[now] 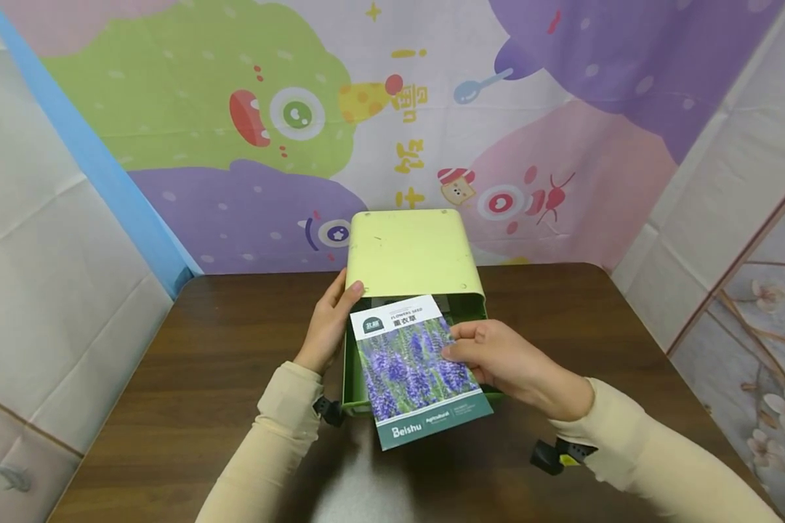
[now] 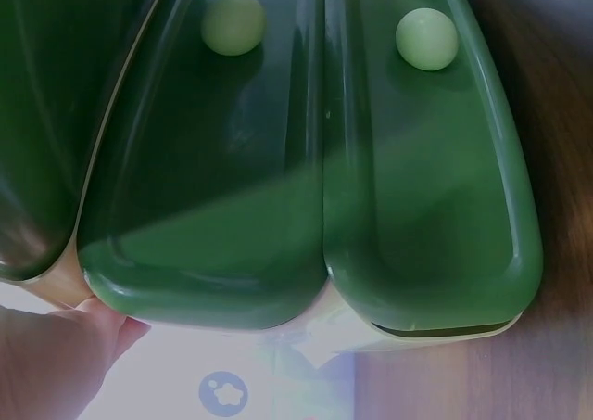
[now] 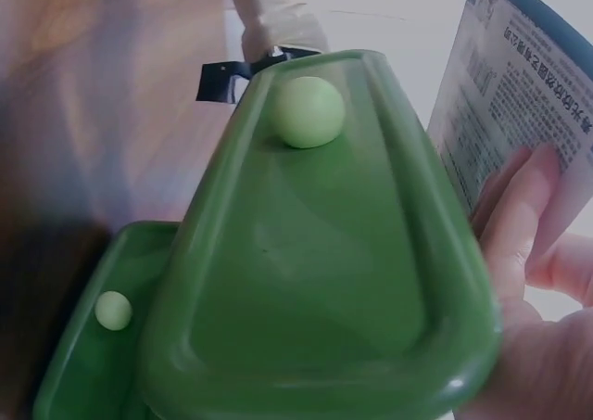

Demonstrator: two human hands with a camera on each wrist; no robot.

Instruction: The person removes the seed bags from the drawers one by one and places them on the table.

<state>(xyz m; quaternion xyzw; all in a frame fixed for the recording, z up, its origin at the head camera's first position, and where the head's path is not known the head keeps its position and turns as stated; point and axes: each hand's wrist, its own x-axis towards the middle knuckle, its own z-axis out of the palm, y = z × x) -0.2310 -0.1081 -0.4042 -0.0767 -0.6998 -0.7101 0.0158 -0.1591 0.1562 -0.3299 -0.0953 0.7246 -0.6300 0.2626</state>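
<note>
A pale yellow-green drawer cabinet (image 1: pixel 412 250) stands on the table with its green top drawer (image 1: pixel 352 388) pulled out. My right hand (image 1: pixel 506 359) pinches a flower seed packet (image 1: pixel 415 370) by its right edge, thumb on the front. The packet is tilted over the drawer and hides most of its inside; purple flowers are printed on it. In the right wrist view the packet's back (image 3: pixel 528 86) shows printed text. With its thumb at the top front corner, my left hand (image 1: pixel 327 323) holds the cabinet's left side. Two round-knobbed drawer fronts (image 2: pixel 213 179) appear in the left wrist view, closed.
The dark brown wooden table (image 1: pixel 235 349) extends to both sides of the cabinet. Behind it hangs a cartoon-printed cloth (image 1: pixel 235 109). Black wrist straps (image 1: pixel 552 456) are on both sleeves.
</note>
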